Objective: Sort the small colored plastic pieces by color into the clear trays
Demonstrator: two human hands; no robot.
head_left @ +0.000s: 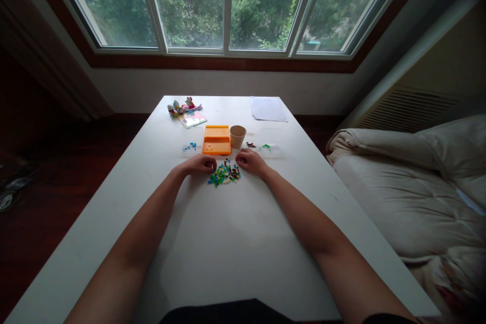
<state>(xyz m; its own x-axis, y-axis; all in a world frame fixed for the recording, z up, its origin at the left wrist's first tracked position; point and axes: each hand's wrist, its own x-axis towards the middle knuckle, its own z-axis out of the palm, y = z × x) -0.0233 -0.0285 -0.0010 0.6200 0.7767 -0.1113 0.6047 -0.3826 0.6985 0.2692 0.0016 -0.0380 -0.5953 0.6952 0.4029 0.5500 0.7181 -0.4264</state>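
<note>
A pile of small building bricks [224, 174], green, blue, brown, yellow and white, lies on the white table. At its upper left edge is my left hand [200, 163], its fingers curled together; anything in them is too small or hidden to make out. My right hand [251, 161] rests by the pile's upper right side, fingertips pinched, and whatever they hold does not show. Just beyond the hands stands an orange tray [216, 140] with a few small yellow pieces in it. A brown paper cup [238, 136] is right beside it.
Clear plastic trays hold blue bricks [190, 146] on the left and green bricks [266, 147] on the right. Brown bricks [250, 145] lie near the cup. Farther back are colourful figures [182, 107], a card packet [193, 119] and paper sheets [268, 109]. A couch [402, 187] stands right.
</note>
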